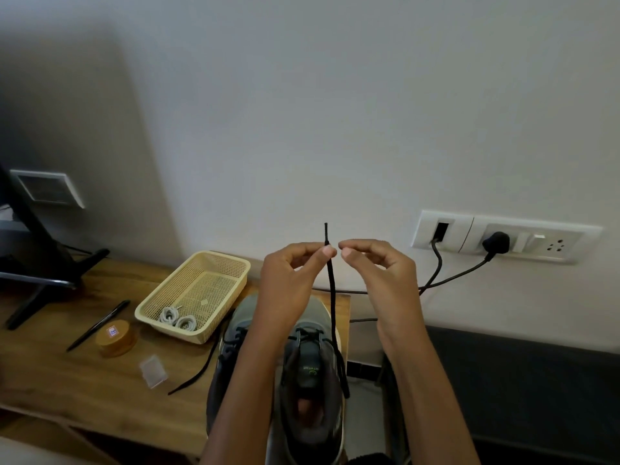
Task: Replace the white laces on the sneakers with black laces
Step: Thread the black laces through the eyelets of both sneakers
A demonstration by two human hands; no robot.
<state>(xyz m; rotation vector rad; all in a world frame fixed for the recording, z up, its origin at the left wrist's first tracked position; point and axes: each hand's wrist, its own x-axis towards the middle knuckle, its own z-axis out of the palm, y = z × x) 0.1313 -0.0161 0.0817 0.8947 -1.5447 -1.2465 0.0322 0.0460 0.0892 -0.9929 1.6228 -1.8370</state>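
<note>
Two grey sneakers stand at the right end of a wooden table (84,380). The nearer sneaker (312,391) points away from me with black lace crossed through its eyelets. My left hand (288,280) pinches a black lace (332,297) just below its tip and holds it straight up above that shoe. My right hand (379,273) hovers just right of the lace tip, fingers loosely curled, holding nothing. My left forearm partly hides the other sneaker (231,333); a black lace end (198,374) trails from it onto the table. Two coiled white laces (177,318) lie in a cream basket (231,263).
Left of the basket lie a black pen (100,323), a round wooden box (115,337) and a small clear packet (153,370). A black monitor stand (40,270) fills the far left. Wall sockets (503,239) with plugged black cables sit behind my right hand.
</note>
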